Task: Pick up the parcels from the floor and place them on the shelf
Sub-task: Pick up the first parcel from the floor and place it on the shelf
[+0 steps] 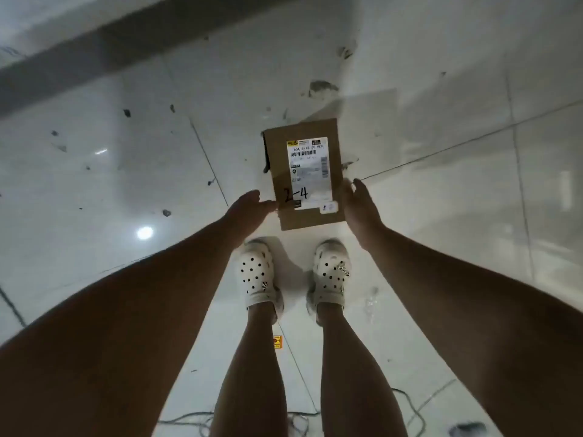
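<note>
Covering the whole view, the glossy white tiled floor (pixel 126 171) carries dark scuff marks and one cardboard parcel (pixel 303 175). The parcel lies flat on the floor, just ahead of two white perforated clogs (pixel 257 272). It is closed; its contents cannot be seen. A white shipping label (pixel 310 171) sits on its top face, with "2-4" handwritten beside it. The left hand (pixel 249 212) is at the parcel's near left edge, fingers loosely extended. The right hand (pixel 361 209) is against the near right edge, fingers spread. Neither hand grips the parcel.
</note>
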{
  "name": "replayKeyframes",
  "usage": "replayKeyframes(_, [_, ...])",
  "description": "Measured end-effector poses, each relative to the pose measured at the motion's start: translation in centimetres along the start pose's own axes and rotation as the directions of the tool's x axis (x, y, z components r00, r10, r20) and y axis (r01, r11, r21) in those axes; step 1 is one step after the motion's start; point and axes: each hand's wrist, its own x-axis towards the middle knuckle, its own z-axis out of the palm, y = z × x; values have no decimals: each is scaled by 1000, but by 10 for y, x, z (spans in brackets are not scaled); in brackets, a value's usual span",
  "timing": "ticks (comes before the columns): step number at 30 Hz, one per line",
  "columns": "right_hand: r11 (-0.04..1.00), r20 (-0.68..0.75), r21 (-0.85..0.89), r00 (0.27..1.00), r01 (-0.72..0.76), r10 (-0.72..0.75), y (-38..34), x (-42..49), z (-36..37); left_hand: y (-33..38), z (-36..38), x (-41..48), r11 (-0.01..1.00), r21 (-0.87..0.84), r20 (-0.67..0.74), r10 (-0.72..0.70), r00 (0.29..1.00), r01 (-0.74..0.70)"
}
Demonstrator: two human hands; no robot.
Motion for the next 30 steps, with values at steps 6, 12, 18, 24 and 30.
replayKeyframes(6, [974, 170, 219, 985, -55, 17, -22, 21, 0, 5, 13, 17, 930, -362, 175, -4, 985, 68])
replayKeyframes(12, [921, 330, 313, 936, -231, 123, -20, -3, -28, 8, 11, -18, 816, -572, 166, 13, 986, 85])
replayKeyframes(18, [817, 475, 475, 877, -326, 74, -32, -64, -51, 22, -2, -86, 830, -554, 205, 63, 977, 63])
replayKeyframes(24, [895, 526, 358, 850, -265, 42, -81, -127, -86, 32, -41, -156, 771, -634, 233, 120, 965, 57])
replayKeyframes(30, [955, 500, 296, 851, 5, -159, -145, -204, -133, 59, -79, -249, 704, -693, 143, 348, 926, -157])
